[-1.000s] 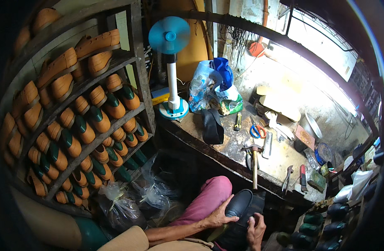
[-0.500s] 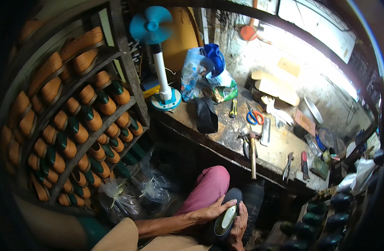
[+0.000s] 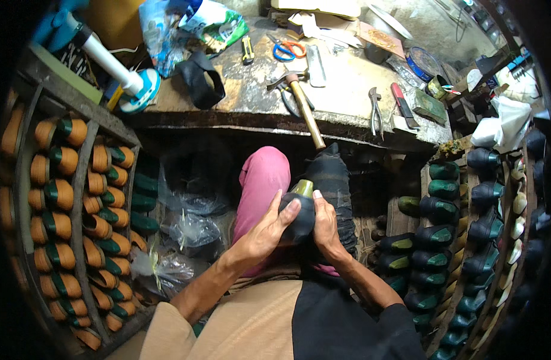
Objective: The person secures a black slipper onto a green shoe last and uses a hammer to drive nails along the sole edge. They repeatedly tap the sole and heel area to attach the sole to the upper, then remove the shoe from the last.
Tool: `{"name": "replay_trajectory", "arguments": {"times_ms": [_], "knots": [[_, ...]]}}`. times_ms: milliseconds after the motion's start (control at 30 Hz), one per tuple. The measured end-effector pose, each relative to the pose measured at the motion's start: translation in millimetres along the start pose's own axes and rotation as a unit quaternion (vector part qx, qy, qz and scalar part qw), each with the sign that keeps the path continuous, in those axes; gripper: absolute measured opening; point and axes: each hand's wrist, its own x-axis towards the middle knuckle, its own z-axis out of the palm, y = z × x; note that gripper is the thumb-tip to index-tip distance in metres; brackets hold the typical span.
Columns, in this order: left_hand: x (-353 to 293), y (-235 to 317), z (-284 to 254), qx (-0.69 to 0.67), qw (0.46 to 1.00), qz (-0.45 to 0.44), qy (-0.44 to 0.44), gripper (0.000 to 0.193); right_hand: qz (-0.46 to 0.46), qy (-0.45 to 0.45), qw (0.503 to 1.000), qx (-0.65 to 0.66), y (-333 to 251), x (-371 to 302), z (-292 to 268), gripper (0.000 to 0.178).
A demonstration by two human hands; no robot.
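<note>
Between my two hands, over my lap, is a black shoe upper (image 3: 299, 224) stretched on a green shoe last (image 3: 303, 188), whose bare end points away from me. My left hand (image 3: 262, 233) grips its left side, thumb lying across the black surface. Against the right side presses my right hand (image 3: 326, 223), fingers partly hidden by the shoe. Beyond my knees, a hammer (image 3: 305, 111) rests on the workbench (image 3: 347, 108) with its wooden handle overhanging the front edge. Pincers (image 3: 375, 111) and a red-handled knife (image 3: 402, 105) lie farther right.
Left, a rack (image 3: 79, 180) holds rows of orange-brown shoes. Several black shoes on green lasts (image 3: 434, 237) fill racks at right. Scissors (image 3: 286, 50), a yellow cutter (image 3: 247, 50), a black band (image 3: 200, 81) and a fan (image 3: 131, 84) stand or lie on the bench. Plastic bags (image 3: 191, 231) sit by my left leg.
The view has swung right and down, centring my lap. The shoe has been turned: its pale-centred underside faced up before, and now the black upper and green last end show. Both hands still hold it.
</note>
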Motion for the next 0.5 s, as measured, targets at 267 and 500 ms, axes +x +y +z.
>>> {"name": "replay_trajectory", "arguments": {"times_ms": [267,500], "knots": [[-2.8,-6.1,-23.2,0.497,0.830,0.252,0.028,0.113,-0.007,0.017,0.998,-0.059,13.5,-6.6,-3.0,0.054],[25.5,1.2,8.3,0.355,0.799,0.483,0.039,0.095,-0.063,-0.019,0.985,0.162,-4.1,-5.2,-17.9,0.058]]}}
